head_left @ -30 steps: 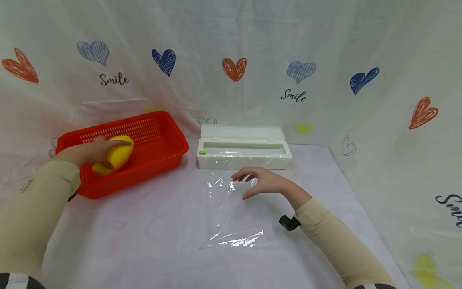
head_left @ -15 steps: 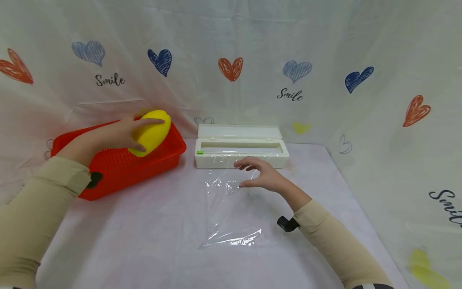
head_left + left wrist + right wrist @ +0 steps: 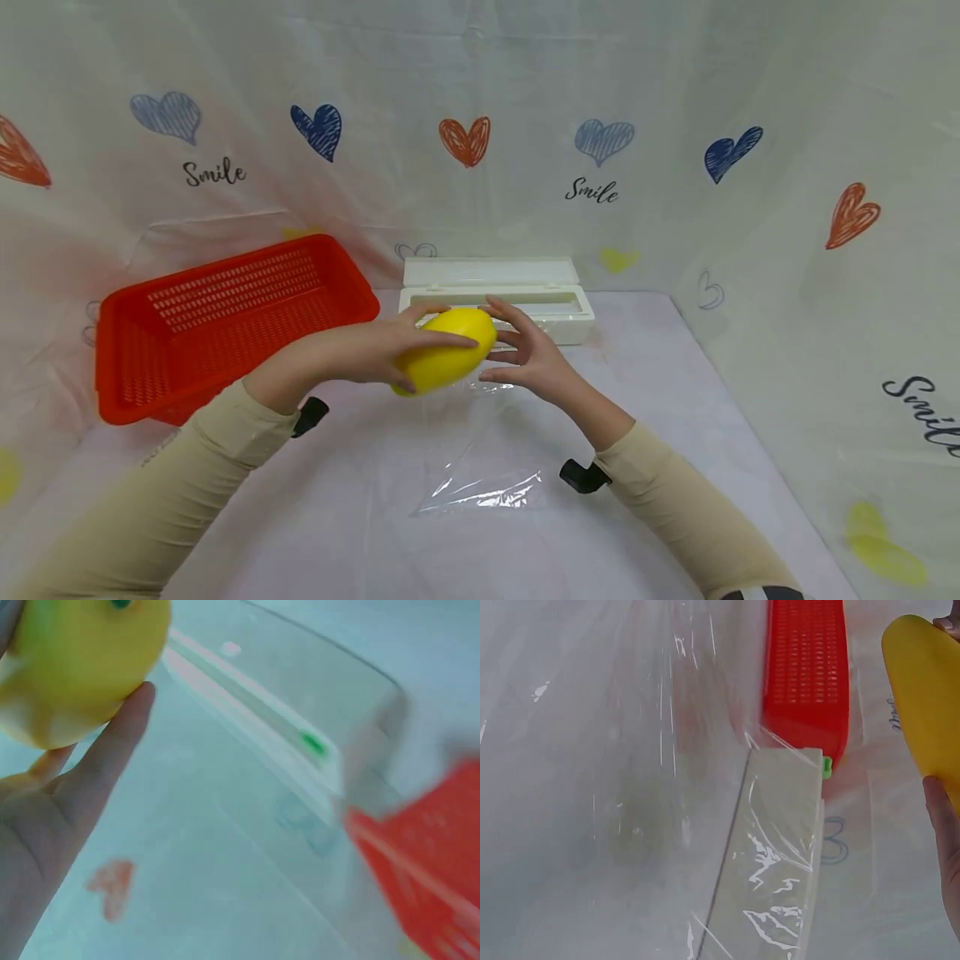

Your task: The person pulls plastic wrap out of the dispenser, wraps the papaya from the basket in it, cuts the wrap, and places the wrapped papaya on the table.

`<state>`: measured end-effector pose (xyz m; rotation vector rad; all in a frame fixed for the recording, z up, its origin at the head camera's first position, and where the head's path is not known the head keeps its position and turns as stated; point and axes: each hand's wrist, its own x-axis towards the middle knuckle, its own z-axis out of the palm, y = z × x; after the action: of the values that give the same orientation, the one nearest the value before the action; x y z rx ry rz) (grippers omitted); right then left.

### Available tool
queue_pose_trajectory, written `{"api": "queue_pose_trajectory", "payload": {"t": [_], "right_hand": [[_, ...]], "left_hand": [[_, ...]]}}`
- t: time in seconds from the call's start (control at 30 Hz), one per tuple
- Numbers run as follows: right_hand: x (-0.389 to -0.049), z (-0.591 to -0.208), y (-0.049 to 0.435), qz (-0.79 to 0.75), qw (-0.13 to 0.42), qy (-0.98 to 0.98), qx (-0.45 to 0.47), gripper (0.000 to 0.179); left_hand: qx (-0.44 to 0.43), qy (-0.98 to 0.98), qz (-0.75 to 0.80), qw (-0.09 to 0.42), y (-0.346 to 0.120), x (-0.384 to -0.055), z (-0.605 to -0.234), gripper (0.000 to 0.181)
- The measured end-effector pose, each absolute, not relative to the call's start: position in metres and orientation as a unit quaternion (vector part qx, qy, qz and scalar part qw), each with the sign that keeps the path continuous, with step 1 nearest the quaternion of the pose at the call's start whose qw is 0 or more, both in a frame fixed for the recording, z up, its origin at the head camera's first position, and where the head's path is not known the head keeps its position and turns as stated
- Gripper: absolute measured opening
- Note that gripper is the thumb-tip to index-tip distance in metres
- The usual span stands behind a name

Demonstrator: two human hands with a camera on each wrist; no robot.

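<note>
In the head view a smooth yellow fruit, long and rounded like a mango, is held up above the table in front of a white box. My left hand grips it from the left, thumb and fingers spread round its sides. The left wrist view shows a green spot on one end of the fruit. My right hand is at the fruit's right end, fingers loosely curved. Its fingertips are close to the fruit; whether they touch it I cannot tell. Beneath both hands a sheet of clear plastic film lies on the table.
The white cling-film box stands at the back with its lid up, a green tab at one end. Film runs from it toward me. To the left sits a red slotted basket. A heart-printed cloth hangs behind.
My left hand has lifted the yellow fruit out of the red basket and carried it right, over the film. My right hand has moved slightly up and its fingers now stand beside the fruit.
</note>
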<state>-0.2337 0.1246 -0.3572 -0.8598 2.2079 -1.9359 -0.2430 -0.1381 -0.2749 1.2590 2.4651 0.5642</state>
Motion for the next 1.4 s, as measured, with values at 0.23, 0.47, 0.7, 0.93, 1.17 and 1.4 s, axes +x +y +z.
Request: {"api": "queue_pose_trajectory", "payload": {"t": [0.23, 0.47, 0.7, 0.93, 1.17, 1.4], "right_hand": [[-0.224, -0.367, 0.142, -0.623, 0.031, 0.749, -0.223, 0.078], [-0.232, -0.385, 0.163, -0.669, 0.009, 0.721, -0.183, 0.073], [-0.243, -0.397, 0.187, -0.61, 0.067, 0.769, -0.178, 0.065], [-0.254, -0.41, 0.203, -0.565, 0.126, 0.796, -0.174, 0.065], [-0.261, -0.423, 0.204, -0.504, 0.109, 0.837, -0.184, 0.063], [-0.262, -0.43, 0.198, -0.505, 0.104, 0.834, -0.197, 0.06]], "left_hand": [[0.451, 0.852, 0.239, 0.121, -0.114, -0.237, -0.294, 0.086], [0.289, 0.865, 0.374, 0.168, -0.104, -0.252, -0.323, 0.075], [0.272, 0.861, 0.401, 0.153, -0.092, -0.273, -0.358, 0.063], [0.236, 0.844, 0.444, 0.186, -0.078, -0.281, -0.389, 0.05], [0.222, 0.859, 0.425, 0.179, -0.075, -0.284, -0.4, 0.049], [0.21, 0.878, 0.393, 0.173, -0.074, -0.286, -0.4, 0.053]]}}
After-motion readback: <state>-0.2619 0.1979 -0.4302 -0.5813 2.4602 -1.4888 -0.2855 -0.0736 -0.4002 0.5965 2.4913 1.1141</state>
